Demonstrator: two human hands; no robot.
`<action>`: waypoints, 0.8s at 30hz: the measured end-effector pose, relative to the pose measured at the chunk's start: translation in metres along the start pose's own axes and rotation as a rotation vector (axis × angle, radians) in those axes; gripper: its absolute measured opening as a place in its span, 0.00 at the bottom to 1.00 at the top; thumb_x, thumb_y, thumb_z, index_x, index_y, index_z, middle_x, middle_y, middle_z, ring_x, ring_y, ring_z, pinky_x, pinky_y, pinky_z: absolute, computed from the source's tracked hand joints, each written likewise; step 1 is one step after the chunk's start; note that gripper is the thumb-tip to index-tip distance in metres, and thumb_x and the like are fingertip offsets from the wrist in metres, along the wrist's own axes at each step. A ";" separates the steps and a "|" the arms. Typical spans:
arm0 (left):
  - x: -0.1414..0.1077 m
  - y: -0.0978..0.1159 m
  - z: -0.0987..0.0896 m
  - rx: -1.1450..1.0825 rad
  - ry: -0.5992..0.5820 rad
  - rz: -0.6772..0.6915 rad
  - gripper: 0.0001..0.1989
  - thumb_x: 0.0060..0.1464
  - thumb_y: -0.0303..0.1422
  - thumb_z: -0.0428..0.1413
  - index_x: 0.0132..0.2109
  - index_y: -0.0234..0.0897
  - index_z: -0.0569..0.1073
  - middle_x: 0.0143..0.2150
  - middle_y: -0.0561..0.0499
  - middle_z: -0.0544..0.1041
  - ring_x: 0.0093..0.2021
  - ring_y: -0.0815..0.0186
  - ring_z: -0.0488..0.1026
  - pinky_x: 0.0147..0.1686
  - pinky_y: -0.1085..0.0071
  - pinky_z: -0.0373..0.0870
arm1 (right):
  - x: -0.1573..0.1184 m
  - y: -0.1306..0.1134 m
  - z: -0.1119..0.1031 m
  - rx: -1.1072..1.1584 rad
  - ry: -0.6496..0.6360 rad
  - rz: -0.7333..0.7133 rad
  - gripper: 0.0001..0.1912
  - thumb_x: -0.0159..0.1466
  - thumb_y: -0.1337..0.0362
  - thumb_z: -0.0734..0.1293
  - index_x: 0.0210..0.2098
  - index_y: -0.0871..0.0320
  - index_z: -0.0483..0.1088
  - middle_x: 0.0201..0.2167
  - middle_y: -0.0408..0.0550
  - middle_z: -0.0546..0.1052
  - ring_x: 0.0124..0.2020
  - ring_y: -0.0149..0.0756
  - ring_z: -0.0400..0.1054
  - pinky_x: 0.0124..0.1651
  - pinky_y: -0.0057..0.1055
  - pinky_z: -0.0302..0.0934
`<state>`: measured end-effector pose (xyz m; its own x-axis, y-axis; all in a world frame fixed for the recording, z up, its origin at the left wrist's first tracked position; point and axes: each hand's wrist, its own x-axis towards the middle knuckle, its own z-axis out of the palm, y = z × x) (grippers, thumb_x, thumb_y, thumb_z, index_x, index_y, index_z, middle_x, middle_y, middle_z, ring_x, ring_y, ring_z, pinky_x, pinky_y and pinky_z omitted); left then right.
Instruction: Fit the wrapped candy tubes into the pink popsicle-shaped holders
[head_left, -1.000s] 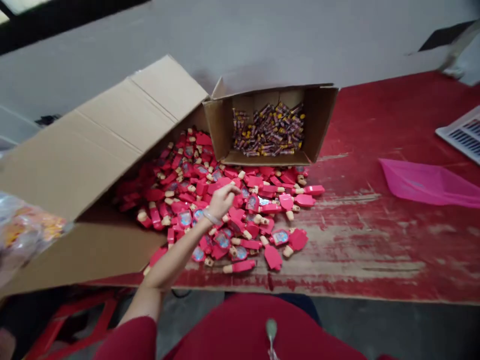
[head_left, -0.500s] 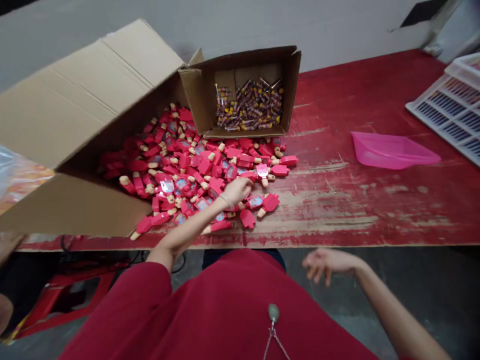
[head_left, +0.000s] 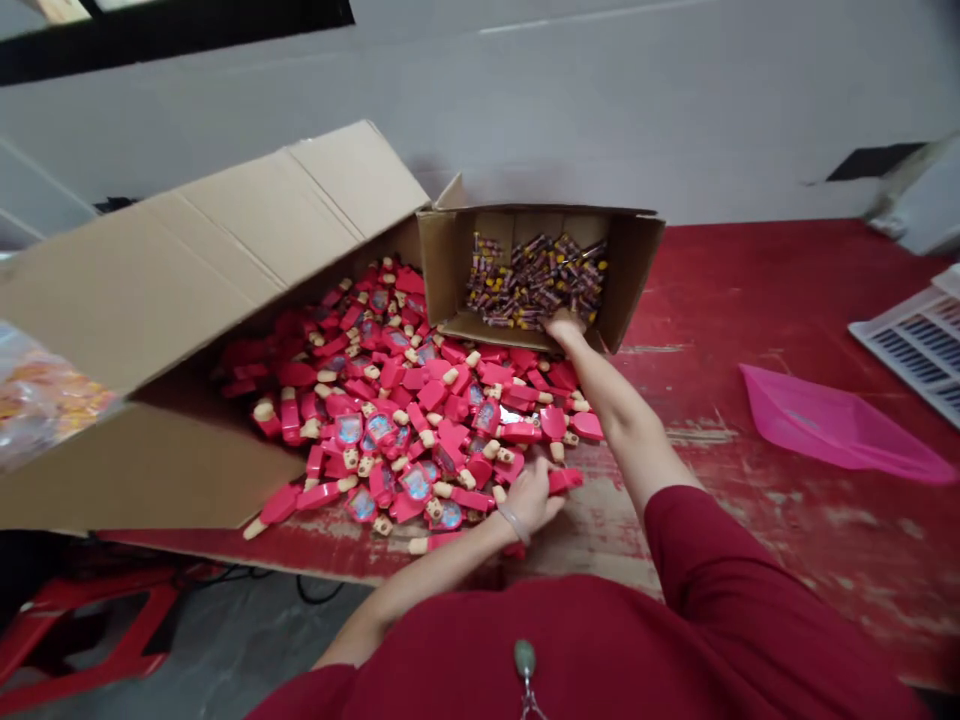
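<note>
A heap of red ice-lolly-shaped plastic pieces (head_left: 397, 420) with beige stick ends and shiny blue labels spills from a large cardboard carton (head_left: 225, 290) onto the table. My left hand (head_left: 531, 500), wearing a pale bangle, rests among the pieces at the heap's front edge, and its grip is hard to make out. My right hand (head_left: 564, 325) is at the front rim of a small cardboard box (head_left: 450, 270), its fingers bunched. Inside that box lies a mound of purple and yellow wrapped sticks (head_left: 536, 280).
The scuffed red table (head_left: 787, 540) holds a pink plastic scoop-shaped tray (head_left: 832, 425) and, at the right edge, a white slatted plastic crate (head_left: 911, 350). A clear plastic bag (head_left: 41, 395) sits at the far left. A red stool (head_left: 90, 620) stands on the floor below.
My right hand has come from beside the table, over the heap, to the small box's rim. My left hand has shifted toward the heap's front edge. The view has tilted upward.
</note>
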<state>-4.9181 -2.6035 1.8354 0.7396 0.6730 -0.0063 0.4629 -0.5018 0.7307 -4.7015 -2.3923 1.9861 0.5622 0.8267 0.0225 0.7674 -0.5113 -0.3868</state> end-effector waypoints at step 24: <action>-0.031 -0.053 -0.133 -0.732 0.227 -0.218 0.25 0.52 0.49 0.64 0.47 0.35 0.69 0.41 0.50 0.77 0.39 0.66 0.76 0.39 0.72 0.73 | -0.089 0.011 0.009 -0.060 -0.312 -0.649 0.15 0.67 0.62 0.65 0.51 0.62 0.67 0.43 0.57 0.78 0.40 0.43 0.72 0.45 0.34 0.65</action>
<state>-5.0304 -2.5253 1.8881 0.5152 0.8487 -0.1195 0.0889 0.0858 0.9923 -4.7460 -2.4690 1.9719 -0.1200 0.9921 -0.0377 0.9374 0.1007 -0.3335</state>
